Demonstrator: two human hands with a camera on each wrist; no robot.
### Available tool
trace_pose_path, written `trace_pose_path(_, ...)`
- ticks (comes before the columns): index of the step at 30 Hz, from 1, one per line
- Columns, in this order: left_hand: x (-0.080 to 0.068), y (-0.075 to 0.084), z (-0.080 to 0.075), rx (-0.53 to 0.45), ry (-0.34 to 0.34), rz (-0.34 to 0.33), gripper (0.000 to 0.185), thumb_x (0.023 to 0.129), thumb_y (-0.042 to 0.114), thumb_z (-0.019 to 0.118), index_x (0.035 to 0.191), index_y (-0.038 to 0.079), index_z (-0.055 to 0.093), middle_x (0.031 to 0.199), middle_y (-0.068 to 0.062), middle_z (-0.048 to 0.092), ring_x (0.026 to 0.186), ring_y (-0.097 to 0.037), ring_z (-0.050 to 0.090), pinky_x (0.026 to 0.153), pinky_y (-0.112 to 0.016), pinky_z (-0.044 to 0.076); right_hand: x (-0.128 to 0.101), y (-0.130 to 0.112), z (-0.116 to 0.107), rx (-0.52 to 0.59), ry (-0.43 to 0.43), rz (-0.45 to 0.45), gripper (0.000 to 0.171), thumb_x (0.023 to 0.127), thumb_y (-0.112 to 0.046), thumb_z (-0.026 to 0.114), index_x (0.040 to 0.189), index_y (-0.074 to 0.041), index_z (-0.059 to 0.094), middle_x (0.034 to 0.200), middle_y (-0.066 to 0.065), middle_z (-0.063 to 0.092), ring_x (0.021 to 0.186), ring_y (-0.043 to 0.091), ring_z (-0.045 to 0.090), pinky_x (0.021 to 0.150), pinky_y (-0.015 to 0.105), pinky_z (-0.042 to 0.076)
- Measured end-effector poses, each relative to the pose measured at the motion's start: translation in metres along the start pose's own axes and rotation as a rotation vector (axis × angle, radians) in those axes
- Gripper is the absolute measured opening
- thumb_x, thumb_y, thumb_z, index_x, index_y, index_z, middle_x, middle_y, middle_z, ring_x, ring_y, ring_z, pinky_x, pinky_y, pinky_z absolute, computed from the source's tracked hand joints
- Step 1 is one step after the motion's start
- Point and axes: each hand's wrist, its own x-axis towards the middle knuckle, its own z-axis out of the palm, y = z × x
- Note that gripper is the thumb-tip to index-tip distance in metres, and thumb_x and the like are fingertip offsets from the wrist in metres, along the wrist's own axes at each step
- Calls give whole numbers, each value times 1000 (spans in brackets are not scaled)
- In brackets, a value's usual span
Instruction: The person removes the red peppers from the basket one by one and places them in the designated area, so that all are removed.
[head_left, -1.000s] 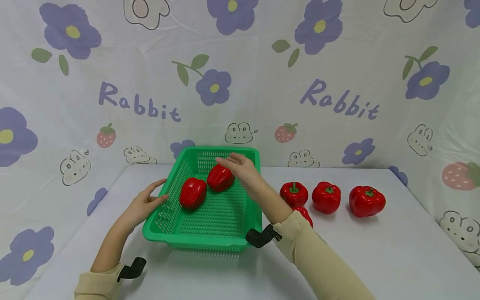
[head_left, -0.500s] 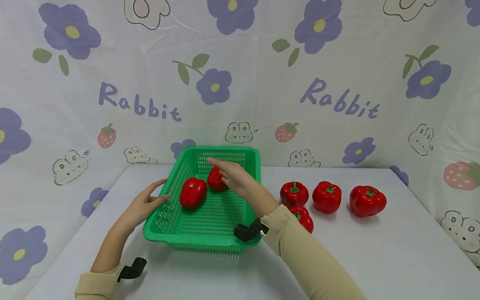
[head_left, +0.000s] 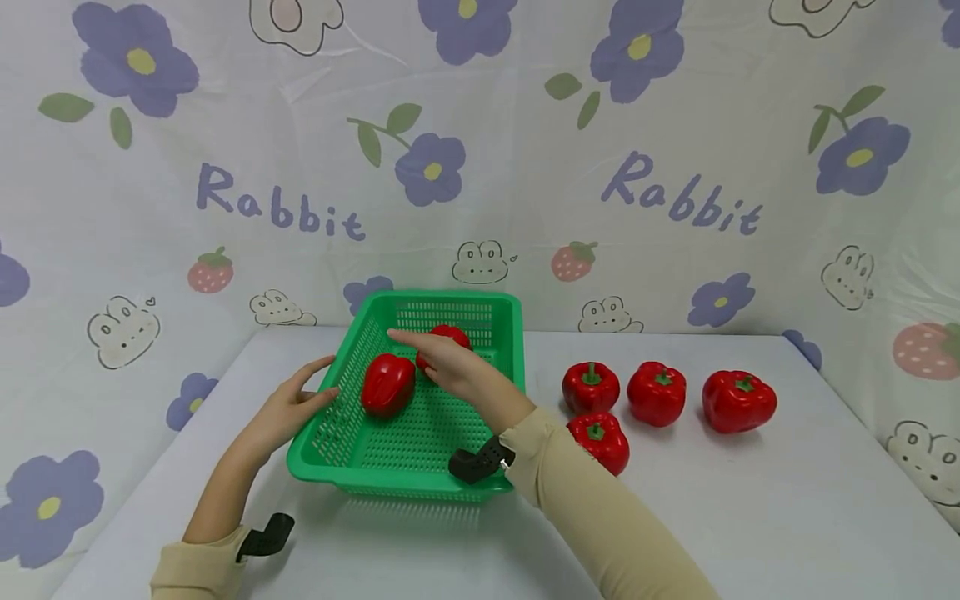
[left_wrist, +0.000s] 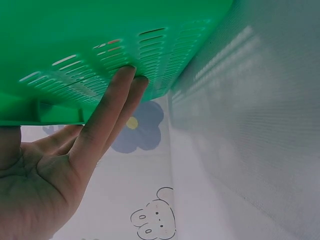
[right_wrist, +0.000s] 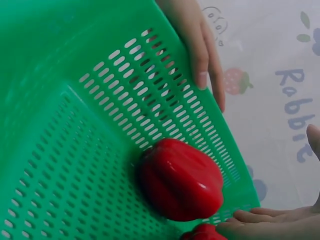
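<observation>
My left hand (head_left: 288, 410) holds the left rim of a green plastic basket (head_left: 412, 479). In the left wrist view, its fingers (left_wrist: 102, 112) lie against the slotted outer wall; the thumb is at the rim. My right hand (head_left: 457, 367) is over the basket with its fingers stretched out to the left and thumb apart, as the right wrist view also shows. It partly covers the farther red bell pepper (head_left: 448, 333); whether it touches that pepper cannot be told. A second red bell pepper (head_left: 387, 385) lies on its side in the basket, nearer the left wall.
Right of the basket, several red bell peppers with green stems, among them one pepper (head_left: 656, 396) and the rightmost pepper (head_left: 738, 402), stand on the white table (head_left: 750, 508). A patterned curtain (head_left: 525, 167) hangs behind. My right sleeve (head_left: 592, 508) crosses beside the near pepper (head_left: 600, 442).
My right hand has moved left and lower over the basket, its fingers now to the left of the farther pepper. The near pepper on the table shows more fully. My left hand stays put.
</observation>
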Motion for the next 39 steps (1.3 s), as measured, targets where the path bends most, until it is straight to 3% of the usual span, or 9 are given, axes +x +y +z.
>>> trace_pose_path(6,0,-1,1,-12,-2,-2,66,102,30,52,157,15,19,120,-35,61,82,-22,72,66,-31,58,5,1,3,-8,56,75,51,94,-33,64,141,-16,54,165,4,14,153,26,9,125,46,11)
trace_pose_path(11,0,-2,1,-17,-2,3,66,102,29,52,157,15,19,121,-35,61,82,-22,72,66,-31,58,7,3,6,34,102,145,83,90,-35,69,154,-5,25,165,13,12,153,33,10,124,45,14)
trace_pose_path(15,0,-2,0,-22,-3,5,66,102,30,52,157,15,19,122,-35,60,83,-23,72,66,-32,59,6,6,8,86,119,198,95,88,-32,71,154,2,11,162,20,16,151,36,15,123,44,18)
trace_pose_path(22,-2,0,0,-18,-3,4,66,102,30,52,157,14,19,122,-35,60,85,-23,72,67,-32,59,7,9,11,124,117,235,95,87,-30,71,152,5,12,160,23,20,149,38,18,123,44,20)
trace_pose_path(39,-1,1,0,-14,1,8,66,101,30,52,156,14,19,121,-36,61,83,-24,73,66,-34,60,14,16,10,152,148,191,81,87,-26,74,149,-1,28,155,19,31,141,42,32,118,47,31)
